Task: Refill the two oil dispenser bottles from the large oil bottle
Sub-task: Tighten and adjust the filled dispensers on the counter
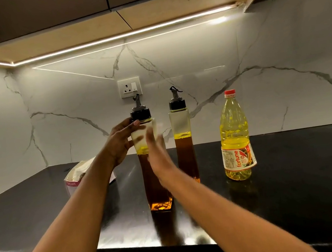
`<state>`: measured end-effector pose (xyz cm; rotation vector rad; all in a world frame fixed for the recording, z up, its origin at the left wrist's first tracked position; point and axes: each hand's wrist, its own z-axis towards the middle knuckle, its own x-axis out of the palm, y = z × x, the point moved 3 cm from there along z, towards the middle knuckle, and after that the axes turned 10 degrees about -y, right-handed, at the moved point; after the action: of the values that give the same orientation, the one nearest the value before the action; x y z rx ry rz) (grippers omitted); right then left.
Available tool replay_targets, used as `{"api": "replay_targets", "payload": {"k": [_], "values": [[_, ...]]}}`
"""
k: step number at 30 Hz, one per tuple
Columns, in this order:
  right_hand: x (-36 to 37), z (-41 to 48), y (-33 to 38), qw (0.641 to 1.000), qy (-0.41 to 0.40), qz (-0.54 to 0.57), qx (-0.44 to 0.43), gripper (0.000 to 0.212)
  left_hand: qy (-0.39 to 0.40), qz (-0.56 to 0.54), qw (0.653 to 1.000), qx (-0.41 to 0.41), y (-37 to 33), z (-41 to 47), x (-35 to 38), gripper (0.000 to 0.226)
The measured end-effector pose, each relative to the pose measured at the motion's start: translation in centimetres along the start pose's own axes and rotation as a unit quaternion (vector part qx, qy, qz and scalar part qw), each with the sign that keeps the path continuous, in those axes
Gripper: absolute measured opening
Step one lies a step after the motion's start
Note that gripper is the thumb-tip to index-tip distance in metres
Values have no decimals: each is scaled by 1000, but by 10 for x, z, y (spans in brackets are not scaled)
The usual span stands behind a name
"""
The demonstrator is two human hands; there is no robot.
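- Dispenser refilled yet?
- No. Square, clear and part full of amber oil, it is gripped under its black cap by the left hand. The blurred right hand is held open, empty. The second dispenser is also capped. The yellow plastic bottle is left sealed on the glossy table.

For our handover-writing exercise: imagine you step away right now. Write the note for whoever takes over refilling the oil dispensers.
Left hand: grips the near dispenser bottle just below its black cap, base on the counter.
Right hand: blurred, open in front of that bottle, holding nothing.
The second dispenser bottle stands behind, capped. The large oil bottle stands to its right, red cap on.
Done: apparently no pouring; all three are capped and both dispensers are part full.
Left: uncap, then top up both dispensers from the large bottle.
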<state>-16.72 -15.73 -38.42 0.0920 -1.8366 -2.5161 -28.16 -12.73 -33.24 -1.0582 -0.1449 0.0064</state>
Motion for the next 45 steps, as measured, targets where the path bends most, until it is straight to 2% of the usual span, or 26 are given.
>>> {"api": "replay_targets", "payload": {"k": [2,4,6,8,10,11,12,15,17,19,21,24,26,28,30,32,35,37,39,40,42,45], "values": [[2,7,41,995,-18,-7,-99,141,6,-1,1000,5,1,-2,0,47],[3,5,37,990,-14,-20,-136,138,11,-5,1000,5,1,-2,1,44],[3,-12,-2,998,-3,-16,-69,136,5,-11,1000,-1,2,0,0,37],[1,-39,-58,997,34,-51,43,134,8,-14,1000,-7,4,3,-1,28],[-3,-50,-91,984,43,-74,159,114,10,-14,1000,-10,4,4,-1,29],[-3,-47,-89,981,33,-65,179,104,8,-17,1000,-12,4,4,0,31],[-3,-37,-77,986,12,-48,159,102,6,-19,1000,-11,3,3,0,32],[2,-4,-7,999,-21,-22,-16,116,4,-7,1000,-2,2,0,1,36],[4,7,31,995,-26,-33,-89,105,9,1,1000,2,1,-2,-1,41],[3,5,28,993,-18,-44,-106,97,22,-1,1000,-3,0,-2,-2,39],[0,-13,-16,996,7,-62,-60,95,25,-11,999,-16,0,1,-1,39],[-7,-40,-98,987,61,-135,66,99,35,-26,999,-32,1,4,1,47],[-13,-33,-115,982,66,-135,112,96,44,-30,998,-40,2,5,0,72],[-15,-19,-107,983,42,-134,115,88,52,-40,996,-53,2,6,-4,91],[-18,-10,-91,979,-2,-191,66,76,45,-47,996,-66,2,6,-5,79],[-20,-9,-83,970,-50,-236,9,73,3,-16,999,-51,3,6,-6,51],[-18,-18,-88,959,-100,-265,-30,78,-82,67,994,36,2,-2,-3,36],[-14,-24,-95,965,-100,-242,-24,71,-119,154,977,89,0,-13,6,42],[-17,-30,-92,982,-92,-159,-33,47,-144,249,948,139,-2,-19,12,53],[-19,-32,-89,990,-90,-103,-36,37,-147,263,943,141,-4,-19,12,54],[-26,-31,-86,994,-106,-15,-30,32,-108,199,969,95,-6,-16,7,53],[-28,-13,-83,990,-137,22,19,23,-33,49,998,14,-5,-14,0,41]]}}
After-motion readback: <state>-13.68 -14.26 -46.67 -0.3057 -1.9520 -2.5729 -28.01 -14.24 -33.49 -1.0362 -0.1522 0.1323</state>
